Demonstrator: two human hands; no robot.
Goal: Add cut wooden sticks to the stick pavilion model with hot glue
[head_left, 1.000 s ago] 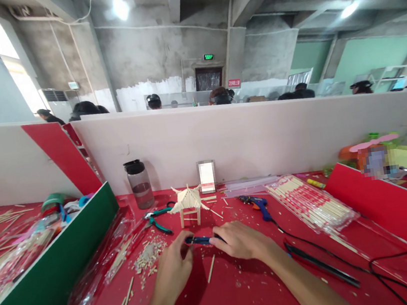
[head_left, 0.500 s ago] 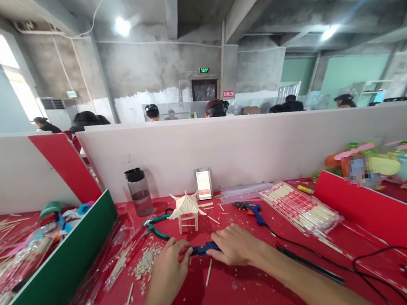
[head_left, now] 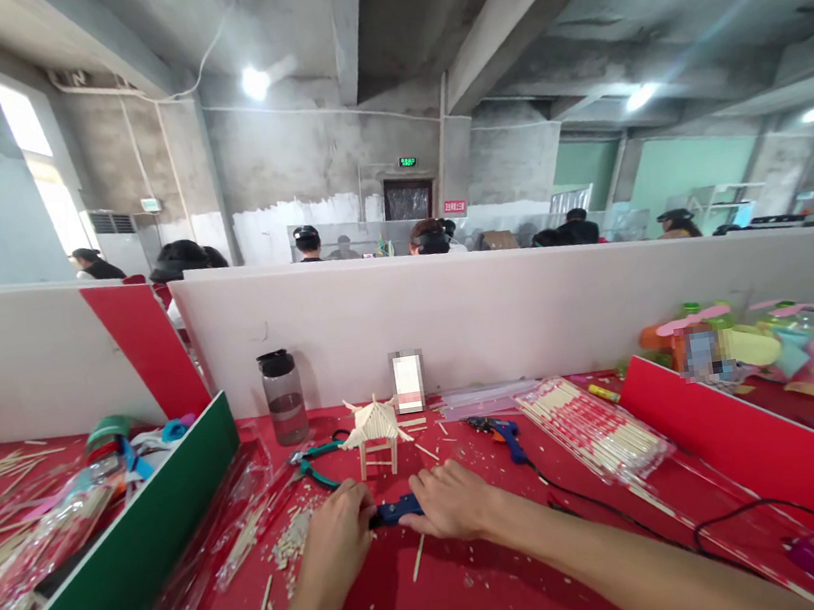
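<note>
Blue-handled tool (head_left: 397, 510) on the table between left hand (head_left: 340, 539) and right hand (head_left: 451, 501)

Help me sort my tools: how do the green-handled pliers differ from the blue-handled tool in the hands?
The green-handled pliers have green grips; the blue-handled tool has dark blue ones. The pliers lie untouched left of the small stick pavilion; the blue-handled tool is gripped between left hand and right hand, mostly hidden. Both are low over the red table.
</note>
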